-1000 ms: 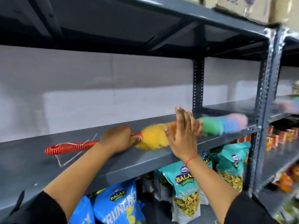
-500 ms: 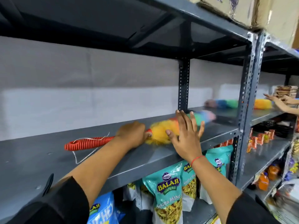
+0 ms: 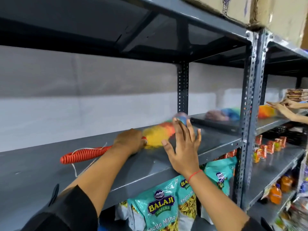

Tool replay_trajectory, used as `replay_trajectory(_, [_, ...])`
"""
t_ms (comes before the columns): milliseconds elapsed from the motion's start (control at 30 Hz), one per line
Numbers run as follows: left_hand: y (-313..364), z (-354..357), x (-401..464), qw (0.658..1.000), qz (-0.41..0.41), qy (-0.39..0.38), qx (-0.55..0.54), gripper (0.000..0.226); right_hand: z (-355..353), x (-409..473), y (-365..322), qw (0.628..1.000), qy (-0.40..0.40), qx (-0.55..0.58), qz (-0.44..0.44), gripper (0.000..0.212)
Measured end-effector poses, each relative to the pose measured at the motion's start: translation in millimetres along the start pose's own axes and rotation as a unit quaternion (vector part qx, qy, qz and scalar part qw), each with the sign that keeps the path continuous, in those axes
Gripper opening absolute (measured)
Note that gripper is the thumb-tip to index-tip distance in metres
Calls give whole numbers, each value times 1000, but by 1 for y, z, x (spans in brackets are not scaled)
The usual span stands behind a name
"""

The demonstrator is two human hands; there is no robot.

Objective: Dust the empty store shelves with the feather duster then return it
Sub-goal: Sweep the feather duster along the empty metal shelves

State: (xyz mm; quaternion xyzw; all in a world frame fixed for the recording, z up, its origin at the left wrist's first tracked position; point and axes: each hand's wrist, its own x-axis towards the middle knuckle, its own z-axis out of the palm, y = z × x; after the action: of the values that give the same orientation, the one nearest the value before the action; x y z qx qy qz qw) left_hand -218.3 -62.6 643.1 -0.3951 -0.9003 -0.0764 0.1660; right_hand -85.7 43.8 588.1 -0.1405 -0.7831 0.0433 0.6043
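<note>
Feathers of one rainbow duster [image 3: 158,135] lie on the grey shelf [image 3: 41,172] just beyond our two hands: our left hand [image 3: 129,141] is clenched on its neck, the red ribbed handle [image 3: 85,154] trailing behind it. Our right hand [image 3: 184,147] hovers released, fingers spread, beside the yellow tuft. Below our wrists we count three Balaji packets [image 3: 160,207].

Rainbow feather duster [image 3: 158,135] lying along grey shelf [image 3: 208,140].
</note>
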Motion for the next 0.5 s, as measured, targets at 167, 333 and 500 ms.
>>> replay_trajectory(167, [3, -5, -22, 998, 46, -8, 31, 48, -5, 0, -4, 1000, -12, -17, 7, 66])
replay_trajectory(333, [-4, -18, -52, 990, 109, 7, 86, 52, -11, -1, -8, 996, -58, -73, 10, 69])
replay_trajectory(500, [-14, -25, -83, 986, 151, 6, 74, 57, -26, -6, -7, 991, -56, -116, 41, 72])
